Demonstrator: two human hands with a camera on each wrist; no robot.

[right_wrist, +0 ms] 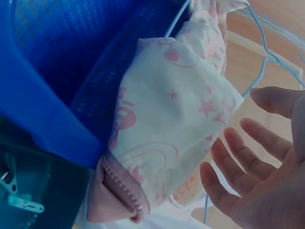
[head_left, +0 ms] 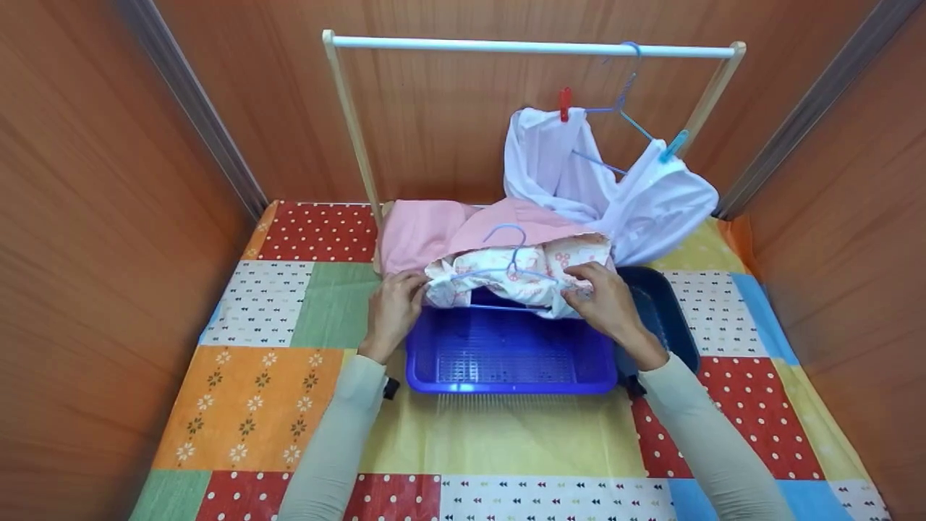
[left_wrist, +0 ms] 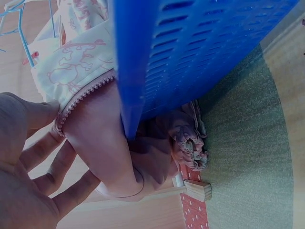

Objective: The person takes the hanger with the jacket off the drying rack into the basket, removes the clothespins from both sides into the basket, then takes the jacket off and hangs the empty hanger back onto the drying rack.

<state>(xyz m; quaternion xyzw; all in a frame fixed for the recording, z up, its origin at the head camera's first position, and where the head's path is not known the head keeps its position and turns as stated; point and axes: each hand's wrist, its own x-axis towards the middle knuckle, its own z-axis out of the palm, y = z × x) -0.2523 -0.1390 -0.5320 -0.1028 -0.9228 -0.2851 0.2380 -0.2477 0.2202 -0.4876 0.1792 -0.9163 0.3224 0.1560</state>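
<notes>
— Over the far rim of the blue basket [head_left: 506, 354] what do we have?

— Our left hand [head_left: 394, 307] at the left end of the patterned garment [head_left: 517, 278], fingers [left_wrist: 45, 152] spread and nearly straight, their tips at the cloth's zip edge, nothing clamped.

— And the garment itself?

— We see it draped on a light blue hanger [head_left: 506, 253], lying across the basket's back edge against the pink cloth [head_left: 427, 231].

— Our right hand [head_left: 608, 304]?

— Resting on the garment's right end; its fingers [right_wrist: 238, 164] are open and loose beside the fabric, not closed round it.
</notes>
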